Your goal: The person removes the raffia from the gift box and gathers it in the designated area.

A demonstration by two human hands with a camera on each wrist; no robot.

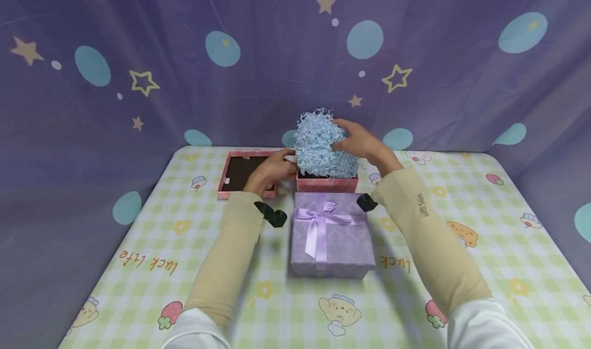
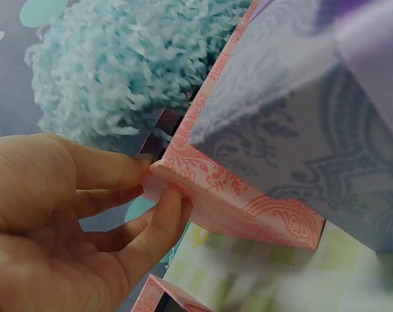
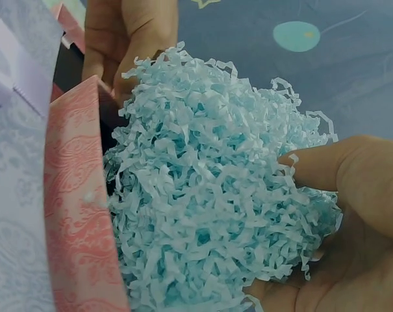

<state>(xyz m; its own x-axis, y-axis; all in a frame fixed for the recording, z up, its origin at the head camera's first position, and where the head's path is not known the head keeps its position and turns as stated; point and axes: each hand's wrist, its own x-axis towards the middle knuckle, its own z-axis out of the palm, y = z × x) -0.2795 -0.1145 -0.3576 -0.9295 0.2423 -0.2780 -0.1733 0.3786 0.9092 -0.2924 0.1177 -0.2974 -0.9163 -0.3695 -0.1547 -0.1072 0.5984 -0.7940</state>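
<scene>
Lying at the left on the checked cloth point(image 1: 286, 308), a shallow pink tray point(image 1: 239, 172) shows its dark inside. Just right of it, the left hand point(image 1: 272, 169) pinches a near corner of the pink box point(image 1: 327, 186), thumb and fingers on its wall and rim. Blue shredded paper point(image 1: 318, 146) comes next, a loose mound rising well above the box's rim, its lower edge at the opening and its left side just beside the left fingertips. In front of the pink box stands the purple box point(image 1: 339, 244), topped by a lilac ribbon bow point(image 1: 321, 215). Farthest right, the right hand point(image 1: 362, 141) is clamped on the paper's right side, fingers and thumb sunk into it; most of the mound bulges leftward beyond that grip.
</scene>
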